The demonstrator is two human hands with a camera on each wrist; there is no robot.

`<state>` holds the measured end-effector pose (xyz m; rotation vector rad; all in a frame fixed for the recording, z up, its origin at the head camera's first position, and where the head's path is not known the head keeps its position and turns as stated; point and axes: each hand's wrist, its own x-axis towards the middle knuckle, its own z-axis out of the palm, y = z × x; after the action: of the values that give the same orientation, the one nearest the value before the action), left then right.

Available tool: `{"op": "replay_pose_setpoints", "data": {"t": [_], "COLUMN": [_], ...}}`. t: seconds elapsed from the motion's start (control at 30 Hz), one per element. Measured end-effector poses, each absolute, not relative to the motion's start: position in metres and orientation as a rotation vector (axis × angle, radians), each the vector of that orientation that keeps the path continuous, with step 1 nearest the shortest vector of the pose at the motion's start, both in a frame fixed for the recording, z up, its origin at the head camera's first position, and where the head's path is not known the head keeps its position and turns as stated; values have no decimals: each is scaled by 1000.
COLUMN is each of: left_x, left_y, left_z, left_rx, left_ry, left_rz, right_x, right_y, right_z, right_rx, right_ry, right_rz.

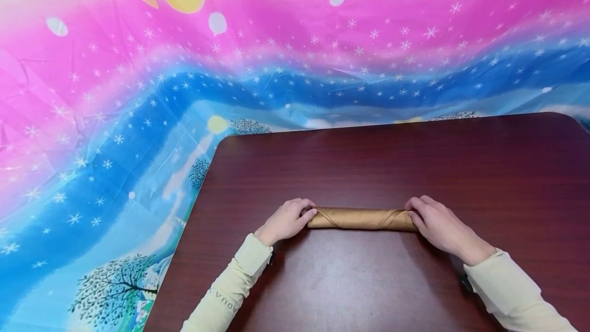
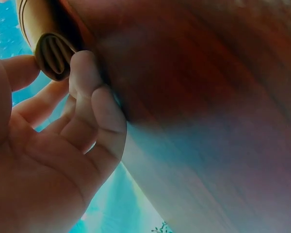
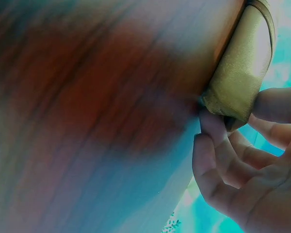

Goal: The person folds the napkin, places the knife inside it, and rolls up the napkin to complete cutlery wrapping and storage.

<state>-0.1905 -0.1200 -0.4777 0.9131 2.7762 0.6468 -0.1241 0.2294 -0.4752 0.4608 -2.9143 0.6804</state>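
A rolled-up piece of golden-brown cloth (image 1: 355,218) lies crosswise on the dark red-brown table, with slanting folded edges near both ends. At its left end my left hand (image 1: 288,219) pinches the roll between thumb and fingers. The left wrist view shows the layered, coiled end of the cloth roll (image 2: 51,53) between the thumb and fingertips. My right hand (image 1: 440,223) pinches the opposite end. Seen from the right wrist, that end of the roll (image 3: 242,68) sits between the thumb and the fingers, some of which reach under it.
The wooden table (image 1: 350,281) has rounded corners, and its left edge runs down past my left arm. Behind and to the left hangs a pink and blue printed curtain (image 1: 276,29) with snowflakes and trees.
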Motion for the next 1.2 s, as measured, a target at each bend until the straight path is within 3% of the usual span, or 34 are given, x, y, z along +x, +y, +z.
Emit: {"op": "replay_pose_setpoints", "data": {"t": [1.2], "left_x": [-189], "left_y": [-130], "left_z": [-472], "left_rx": [887], "left_ry": [2726], "left_rz": [487], "right_x": [-126], "right_y": [234], "right_z": [-472], "right_rx": [496], "right_ry": [-3040], "right_rz": [672]}}
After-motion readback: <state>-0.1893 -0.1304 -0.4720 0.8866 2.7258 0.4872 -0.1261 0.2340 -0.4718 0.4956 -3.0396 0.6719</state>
